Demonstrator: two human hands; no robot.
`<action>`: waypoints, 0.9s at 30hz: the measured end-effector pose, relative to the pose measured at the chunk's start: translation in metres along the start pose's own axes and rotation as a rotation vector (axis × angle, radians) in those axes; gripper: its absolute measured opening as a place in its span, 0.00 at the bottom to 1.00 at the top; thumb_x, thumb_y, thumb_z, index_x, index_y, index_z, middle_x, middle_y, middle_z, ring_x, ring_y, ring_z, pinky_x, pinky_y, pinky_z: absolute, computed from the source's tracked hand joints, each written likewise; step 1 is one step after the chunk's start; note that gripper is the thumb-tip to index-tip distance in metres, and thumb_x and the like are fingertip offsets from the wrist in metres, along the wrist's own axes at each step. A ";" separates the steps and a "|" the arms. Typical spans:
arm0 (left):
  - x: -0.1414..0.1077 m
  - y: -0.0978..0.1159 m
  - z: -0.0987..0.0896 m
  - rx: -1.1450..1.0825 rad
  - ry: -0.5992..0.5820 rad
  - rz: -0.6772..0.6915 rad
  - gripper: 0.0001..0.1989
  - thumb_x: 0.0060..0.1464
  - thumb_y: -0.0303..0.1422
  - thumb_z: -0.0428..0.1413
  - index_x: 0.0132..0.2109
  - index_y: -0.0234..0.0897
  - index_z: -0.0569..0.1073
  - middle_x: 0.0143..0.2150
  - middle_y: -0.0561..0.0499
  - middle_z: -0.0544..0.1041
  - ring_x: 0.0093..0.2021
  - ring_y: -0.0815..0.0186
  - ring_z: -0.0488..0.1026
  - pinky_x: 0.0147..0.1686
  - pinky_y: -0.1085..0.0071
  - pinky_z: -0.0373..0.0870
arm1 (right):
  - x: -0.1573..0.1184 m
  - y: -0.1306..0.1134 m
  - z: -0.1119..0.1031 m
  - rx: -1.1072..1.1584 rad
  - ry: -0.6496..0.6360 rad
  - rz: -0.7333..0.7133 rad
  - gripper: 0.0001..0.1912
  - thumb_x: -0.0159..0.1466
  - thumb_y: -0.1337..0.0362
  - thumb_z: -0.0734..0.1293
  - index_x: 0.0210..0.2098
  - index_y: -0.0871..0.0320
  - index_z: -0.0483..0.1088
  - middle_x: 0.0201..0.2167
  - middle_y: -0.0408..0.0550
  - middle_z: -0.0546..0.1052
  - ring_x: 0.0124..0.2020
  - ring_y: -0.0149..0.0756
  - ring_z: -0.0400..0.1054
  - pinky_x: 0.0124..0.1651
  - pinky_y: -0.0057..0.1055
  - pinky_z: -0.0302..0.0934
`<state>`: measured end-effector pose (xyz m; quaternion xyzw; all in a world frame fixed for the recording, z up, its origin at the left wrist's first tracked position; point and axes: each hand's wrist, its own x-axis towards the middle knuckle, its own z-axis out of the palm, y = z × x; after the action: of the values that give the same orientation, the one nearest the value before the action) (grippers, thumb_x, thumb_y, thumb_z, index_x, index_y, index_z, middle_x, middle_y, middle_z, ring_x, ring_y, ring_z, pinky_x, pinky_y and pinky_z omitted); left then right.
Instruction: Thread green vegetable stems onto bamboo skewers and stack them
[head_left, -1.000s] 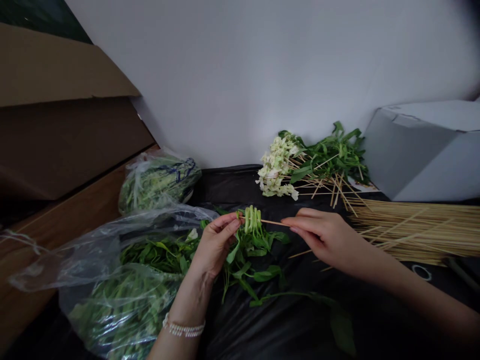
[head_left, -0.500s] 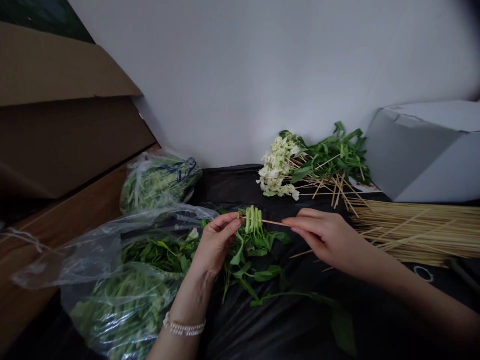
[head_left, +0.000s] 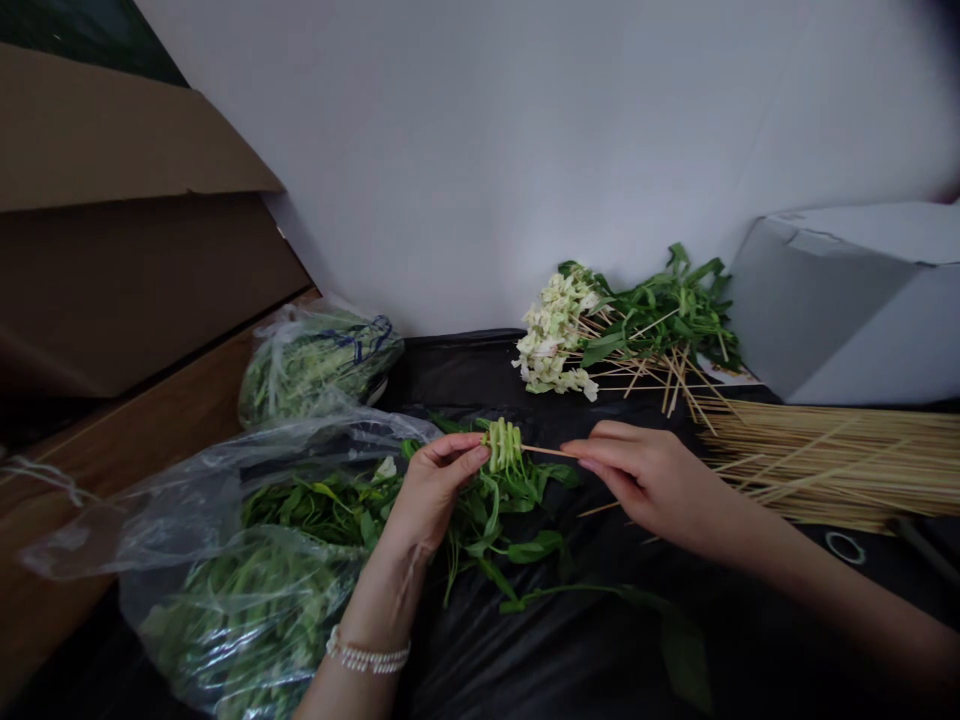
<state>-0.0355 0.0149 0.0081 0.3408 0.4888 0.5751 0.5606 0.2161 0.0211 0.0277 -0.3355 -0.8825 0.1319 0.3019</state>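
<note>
My right hand [head_left: 637, 475] pinches a thin wooden skewer [head_left: 547, 451] that points left. Pale green stems [head_left: 504, 446] are folded and threaded on the skewer's left part, with their leaves hanging below. At the left end of these stems, my left hand [head_left: 446, 475] is closed, thumb against fingers, on the stems. Loose green leaves [head_left: 536, 548] lie under and in front of the hands on black plastic sheeting [head_left: 570, 650].
Bagged greens [head_left: 247, 610] lie at the front left, another bag [head_left: 319, 360] behind. Skewered pale pieces [head_left: 555, 335] and skewered leaves [head_left: 682, 310] lie at the back. Bare skewers [head_left: 847, 460] lie right, near a white box [head_left: 840, 300]. A cardboard box [head_left: 142, 280] stands left.
The folded stems now sit right against my left fingertips, where a short gap showed before. My right hand has shifted slightly left with the skewer.
</note>
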 end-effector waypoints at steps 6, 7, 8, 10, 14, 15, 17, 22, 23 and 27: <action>-0.001 0.000 0.000 0.020 -0.021 0.017 0.16 0.30 0.34 0.73 0.31 0.36 0.82 0.34 0.50 0.83 0.35 0.68 0.76 0.42 0.74 0.68 | 0.000 0.001 0.000 0.017 -0.006 -0.008 0.15 0.68 0.70 0.58 0.49 0.59 0.74 0.33 0.47 0.73 0.32 0.32 0.67 0.34 0.30 0.60; -0.001 0.000 0.000 0.026 -0.019 0.022 0.16 0.30 0.34 0.73 0.31 0.36 0.82 0.33 0.50 0.83 0.35 0.68 0.76 0.42 0.73 0.68 | 0.000 0.001 0.001 0.020 -0.006 -0.011 0.15 0.68 0.70 0.59 0.49 0.59 0.74 0.33 0.47 0.72 0.32 0.32 0.67 0.34 0.29 0.59; -0.001 0.000 0.000 0.031 -0.018 0.027 0.15 0.30 0.34 0.73 0.30 0.36 0.82 0.33 0.50 0.83 0.35 0.68 0.76 0.42 0.73 0.68 | 0.000 0.001 0.001 0.024 -0.005 -0.015 0.15 0.68 0.71 0.59 0.49 0.60 0.75 0.32 0.47 0.72 0.32 0.32 0.67 0.33 0.29 0.59; -0.001 -0.001 0.001 0.040 -0.023 0.030 0.15 0.31 0.34 0.73 0.30 0.36 0.82 0.31 0.50 0.82 0.33 0.68 0.75 0.41 0.73 0.68 | 0.000 0.001 0.002 0.030 -0.001 -0.022 0.16 0.68 0.71 0.59 0.48 0.60 0.75 0.32 0.47 0.72 0.31 0.32 0.67 0.33 0.29 0.59; -0.001 -0.003 0.002 0.048 -0.017 0.020 0.15 0.32 0.33 0.73 0.31 0.36 0.82 0.29 0.51 0.82 0.31 0.70 0.74 0.38 0.74 0.68 | 0.001 0.001 0.004 0.022 0.003 -0.031 0.15 0.68 0.71 0.58 0.47 0.60 0.75 0.30 0.47 0.72 0.30 0.32 0.66 0.31 0.28 0.58; -0.001 -0.003 0.002 0.046 -0.018 0.019 0.14 0.32 0.33 0.73 0.31 0.36 0.82 0.29 0.51 0.82 0.31 0.71 0.74 0.38 0.75 0.68 | 0.001 0.001 0.005 0.020 0.005 -0.030 0.15 0.68 0.72 0.58 0.46 0.60 0.76 0.30 0.47 0.72 0.30 0.32 0.66 0.31 0.28 0.58; -0.001 -0.004 0.002 0.041 -0.023 0.020 0.14 0.33 0.33 0.73 0.31 0.35 0.82 0.29 0.51 0.82 0.31 0.71 0.74 0.37 0.76 0.67 | 0.001 0.000 0.005 0.020 0.003 -0.026 0.15 0.67 0.72 0.58 0.45 0.60 0.76 0.30 0.47 0.73 0.30 0.32 0.67 0.32 0.29 0.59; -0.002 -0.005 0.003 0.050 -0.030 0.025 0.13 0.33 0.32 0.72 0.30 0.35 0.82 0.29 0.51 0.81 0.29 0.72 0.73 0.36 0.76 0.68 | -0.001 -0.004 0.006 -0.005 -0.041 0.001 0.16 0.67 0.73 0.57 0.46 0.59 0.75 0.32 0.48 0.75 0.32 0.33 0.69 0.35 0.29 0.63; -0.002 -0.006 0.003 0.043 -0.039 0.023 0.13 0.33 0.32 0.72 0.30 0.35 0.82 0.29 0.52 0.81 0.29 0.72 0.73 0.36 0.76 0.68 | -0.001 -0.004 0.006 -0.018 -0.037 0.003 0.17 0.66 0.74 0.57 0.47 0.60 0.75 0.33 0.49 0.75 0.33 0.33 0.69 0.36 0.30 0.64; -0.004 -0.008 0.006 0.011 -0.080 0.011 0.12 0.34 0.33 0.72 0.30 0.36 0.82 0.29 0.52 0.81 0.29 0.72 0.74 0.35 0.76 0.69 | -0.002 -0.004 0.008 -0.043 -0.001 -0.026 0.18 0.66 0.75 0.57 0.48 0.61 0.74 0.35 0.51 0.75 0.35 0.36 0.70 0.38 0.33 0.65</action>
<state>-0.0274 0.0116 0.0029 0.3691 0.4673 0.5615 0.5746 0.2103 0.0163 0.0226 -0.3302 -0.8897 0.1090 0.2957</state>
